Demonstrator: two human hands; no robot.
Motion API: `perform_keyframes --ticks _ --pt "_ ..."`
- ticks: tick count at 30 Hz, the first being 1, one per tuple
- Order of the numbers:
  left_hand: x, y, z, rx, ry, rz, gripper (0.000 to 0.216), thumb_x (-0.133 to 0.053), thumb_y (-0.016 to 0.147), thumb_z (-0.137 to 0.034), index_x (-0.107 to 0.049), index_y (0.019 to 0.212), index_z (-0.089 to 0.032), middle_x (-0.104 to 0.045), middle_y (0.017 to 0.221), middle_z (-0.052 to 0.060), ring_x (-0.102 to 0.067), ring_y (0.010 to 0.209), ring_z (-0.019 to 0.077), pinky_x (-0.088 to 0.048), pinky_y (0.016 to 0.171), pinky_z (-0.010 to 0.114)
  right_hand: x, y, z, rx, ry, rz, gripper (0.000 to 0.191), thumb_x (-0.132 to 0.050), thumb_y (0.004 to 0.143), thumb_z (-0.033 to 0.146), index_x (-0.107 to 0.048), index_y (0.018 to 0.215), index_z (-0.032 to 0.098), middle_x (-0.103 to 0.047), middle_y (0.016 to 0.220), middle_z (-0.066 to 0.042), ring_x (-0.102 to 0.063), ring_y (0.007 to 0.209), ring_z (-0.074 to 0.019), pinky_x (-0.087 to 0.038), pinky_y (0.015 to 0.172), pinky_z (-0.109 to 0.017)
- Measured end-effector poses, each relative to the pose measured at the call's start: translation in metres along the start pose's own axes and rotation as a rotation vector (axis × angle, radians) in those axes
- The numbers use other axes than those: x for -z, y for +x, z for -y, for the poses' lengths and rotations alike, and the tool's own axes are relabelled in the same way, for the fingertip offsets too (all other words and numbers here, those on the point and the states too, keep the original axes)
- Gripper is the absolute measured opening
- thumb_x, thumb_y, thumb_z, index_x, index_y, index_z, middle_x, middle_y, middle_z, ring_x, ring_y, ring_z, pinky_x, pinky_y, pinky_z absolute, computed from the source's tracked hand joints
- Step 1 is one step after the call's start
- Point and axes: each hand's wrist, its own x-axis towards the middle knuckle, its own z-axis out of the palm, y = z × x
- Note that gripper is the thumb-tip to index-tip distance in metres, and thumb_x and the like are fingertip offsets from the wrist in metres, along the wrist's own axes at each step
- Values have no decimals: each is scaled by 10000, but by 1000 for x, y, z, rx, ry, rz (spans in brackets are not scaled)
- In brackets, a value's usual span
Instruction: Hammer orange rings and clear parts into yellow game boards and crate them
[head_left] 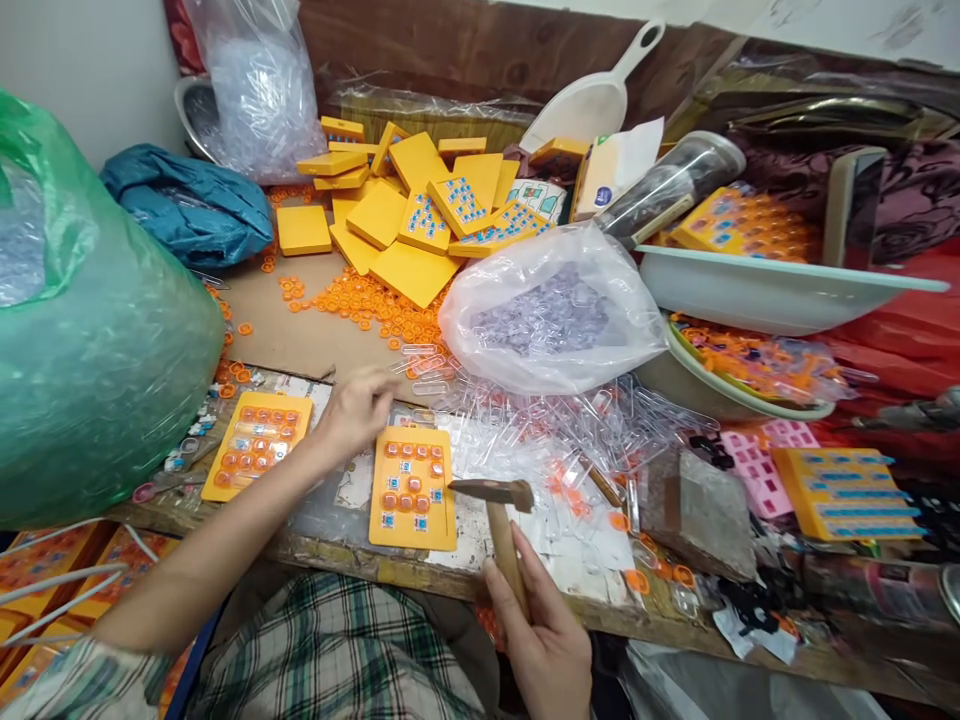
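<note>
My right hand (pixel 551 640) grips the wooden handle of a small hammer (pixel 506 535), its metal head over the right edge of a yellow panel (pixel 412 525). Orange caps and small blue-and-white pieces sit on that panel in rows. Above the panel's upper left is my left hand (pixel 356 410), fingers curled together; whatever they hold is hidden. Close to its fingertips lie several clear plastic loops (pixel 429 372) and a heap of orange rings (pixel 382 310). Left of my forearm, a second yellow panel (pixel 247 470) carries orange caps.
A green plastic bag (pixel 97 330) bulges at the left. Yellow blocks (pixel 379 215) are piled at the back. An open white bag (pixel 555 375) holds small clear pieces, with clear loops (pixel 600 425) before it. A stone block (pixel 697 510) and a pale basin (pixel 757 290) stand right.
</note>
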Motion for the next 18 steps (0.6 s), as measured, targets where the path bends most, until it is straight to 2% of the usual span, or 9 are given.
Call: perform_keyframes --ticks 2,4,5,7,12,15,18 --pt "-4 36 16 37 125 -21 285 -476 816 -76 -700 978 -144 -688 1080 94 -616 1033 205 -465 964 337 -2 2 -2 -173 108 -42 513 -665 798 378 -582 1285 243 -695 1110 -45 -666 738 -162 -550 627 -248" --pt "-10 64 28 63 164 8 280 -494 802 -76 -710 970 -132 -689 1075 105 -611 1041 221 -458 968 341 -4 3 0 -289 206 -26 588 -677 789 392 -524 1339 248 -717 877 -10 -534 495 -92 -465 461 -211" --pt "-13 74 32 67 166 30 261 -513 795 -88 -720 947 -136 -700 1044 101 -617 1024 225 -463 957 340 -4 4 1 -321 248 -22 612 -683 785 393 -508 1352 244 -689 748 16 -460 437 -73 -421 423 -202" --pt "-14 86 35 68 171 92 224 -549 779 -117 -736 893 -162 -723 969 76 -634 970 217 -477 924 323 -4 5 5 -346 319 -25 637 -700 769 394 -506 1353 228 -612 606 47 -395 411 -66 -381 401 -198" --pt "-9 86 30 76 156 244 177 -588 731 -162 -753 784 -195 -742 800 34 -657 801 186 -500 801 265 -3 10 7 -376 396 -3 702 -720 736 420 -486 1365 213 -637 669 19 -396 404 -69 -366 370 -208" --pt "-11 87 25 151 152 237 176 -579 719 -162 -754 746 -154 -735 734 61 -662 733 196 -504 733 268 -2 12 6 -389 402 9 727 -726 724 432 -479 1369 208 -643 670 13 -391 390 -63 -352 357 -201" --pt "-17 94 23 242 135 178 208 -584 729 -180 -754 836 -125 -747 815 83 -675 764 200 -507 728 263 -3 12 10 -380 392 -3 728 -725 725 434 -475 1371 208 -642 656 14 -379 382 -55 -334 352 -189"
